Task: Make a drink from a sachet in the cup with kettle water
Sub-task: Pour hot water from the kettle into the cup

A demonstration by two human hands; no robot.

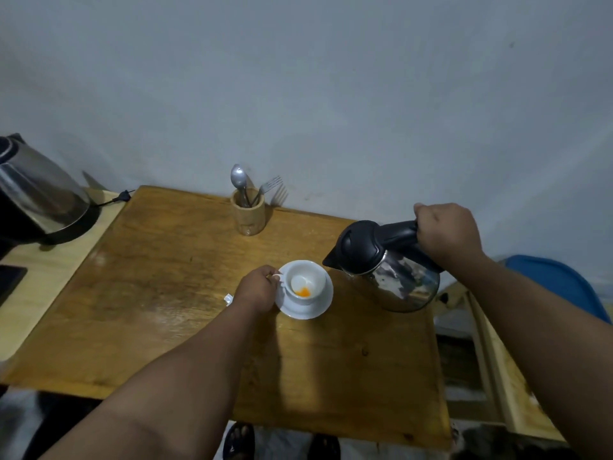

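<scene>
- Two sandalled feet show at the bottom edge, under the near side of the wooden table.
- Far left, a steel kettle with a black lid sits on its dark base on a paler side surface, beside the table; its plug lies by the wall.
- At the left edge, a dark flat thing lies on that same pale surface; I cannot tell what it is.
- At the back of the table, against the wall, a wooden holder stands upright with a spoon and a fork sticking out of it.
- A small white scrap lies on the table just left of the left wrist; whether it is the sachet I cannot tell.
- The left hand is curled, fingers pinching the handle of the white cup from the left.
- The cup stands on a white saucer near the middle of the table, with a small heap of orange powder at the bottom.
- Just right of the cup, a second kettle, steel with a black top, is held above the table and tipped left, its spout near the cup's rim but not over it. No water shows.
- The right hand is closed in a fist around this kettle's black handle.
- Far right, a blue chair stands behind a pale wooden frame.
</scene>
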